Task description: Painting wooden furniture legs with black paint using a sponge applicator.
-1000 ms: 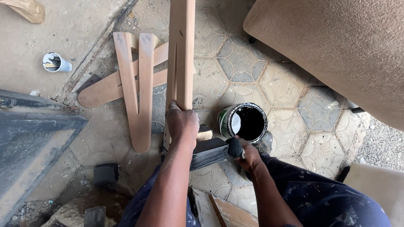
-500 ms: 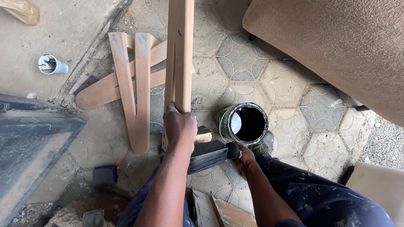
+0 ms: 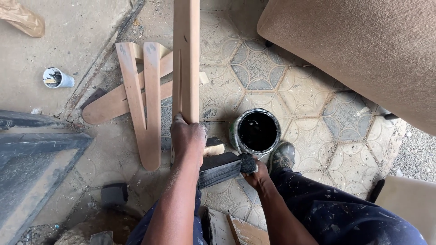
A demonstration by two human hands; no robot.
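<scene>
- Head view, looking straight down: the left hand (image 3: pixel 188 138) sits centre frame, fingers wrapped tight round the near end of a long plank (image 3: pixel 186 59) that runs up to the top edge.
- The plank's near end is stained black (image 3: pixel 220 169), just below and right of that hand.
- The right hand (image 3: pixel 255 174), lower centre, pinches a dark cloth pad (image 3: pixel 248 163) and presses it on the blackened end.
- Just above the right hand stands an open can (image 3: pixel 257 131) of black liquid, on the patterned tile floor (image 3: pixel 290 95).
- A shoe (image 3: pixel 281 156) rests just right of the can.
- Left of the plank, bare curved slats (image 3: pixel 145 104) lie crossed on the floor.
- Upper left, a small white cup (image 3: pixel 56 78) lies on its side.
- Upper right, a brown cushion (image 3: pixel 359 50) fills the corner.
</scene>
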